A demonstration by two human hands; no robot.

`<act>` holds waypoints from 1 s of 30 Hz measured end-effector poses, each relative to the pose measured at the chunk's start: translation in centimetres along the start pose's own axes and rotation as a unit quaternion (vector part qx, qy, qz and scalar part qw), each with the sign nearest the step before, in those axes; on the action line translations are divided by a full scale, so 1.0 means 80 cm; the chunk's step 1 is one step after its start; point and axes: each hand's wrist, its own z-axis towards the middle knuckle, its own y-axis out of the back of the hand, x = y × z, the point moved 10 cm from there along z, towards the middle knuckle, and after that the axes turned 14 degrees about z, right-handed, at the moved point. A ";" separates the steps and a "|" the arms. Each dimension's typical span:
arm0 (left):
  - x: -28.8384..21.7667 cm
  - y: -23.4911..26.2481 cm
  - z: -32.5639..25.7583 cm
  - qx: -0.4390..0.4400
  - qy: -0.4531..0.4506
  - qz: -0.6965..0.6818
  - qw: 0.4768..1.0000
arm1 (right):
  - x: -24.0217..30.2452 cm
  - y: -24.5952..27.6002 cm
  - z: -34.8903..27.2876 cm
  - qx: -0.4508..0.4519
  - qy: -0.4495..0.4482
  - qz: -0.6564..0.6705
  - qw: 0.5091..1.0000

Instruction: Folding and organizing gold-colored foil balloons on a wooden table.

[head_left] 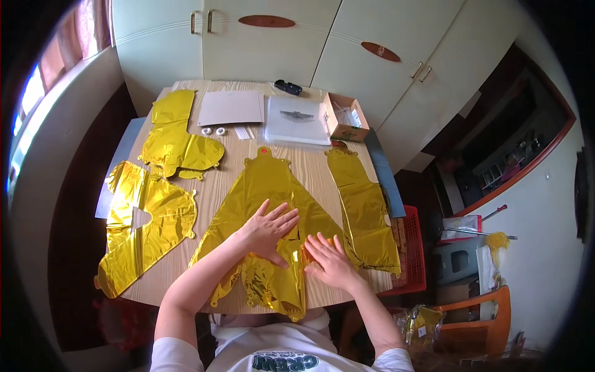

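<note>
A deflated gold foil balloon (266,183), wide at the bottom and narrow at the top, lies flat in the middle of the wooden table. My left hand (271,232) rests palm down on its centre with the fingers spread. Lower and to the right, my right hand (330,260) also lies flat on the foil, fingers stretched out. The balloon's lower part is creased and reaches the table's near edge. To the left lies a gold foil balloon with a small hole (164,214), and above it a curved one (176,136). Another long gold foil balloon (362,211) lies to the right.
Along the table's far side are a pale card sheet (229,108), clear plastic bags (296,127), a cardboard box (350,132) and a black object (288,87). Two small white rolls (213,131) and white sticks (245,132) lie nearby. A red basket (416,248) and an orange chair (499,322) stand right.
</note>
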 end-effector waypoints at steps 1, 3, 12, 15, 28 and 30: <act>0.000 0.001 0.000 0.002 0.002 0.001 1.000 | -0.001 -0.004 0.003 0.001 0.001 -0.005 1.000; -0.001 0.003 -0.001 0.006 0.003 0.002 1.000 | -0.003 -0.014 0.010 0.004 0.004 -0.014 1.000; -0.005 0.006 -0.006 0.017 0.008 0.008 1.000 | 0.005 -0.017 0.006 -0.023 0.014 -0.016 1.000; -0.005 0.007 -0.011 0.022 0.011 0.007 1.000 | 0.008 -0.017 0.005 -0.023 0.014 -0.022 0.999; 0.008 0.004 -0.016 0.025 0.008 0.018 0.999 | -0.015 0.008 0.004 -0.073 -0.064 0.032 0.995; 0.009 0.002 -0.015 0.022 0.006 0.016 1.000 | -0.031 0.041 0.004 -0.145 -0.100 -0.027 0.984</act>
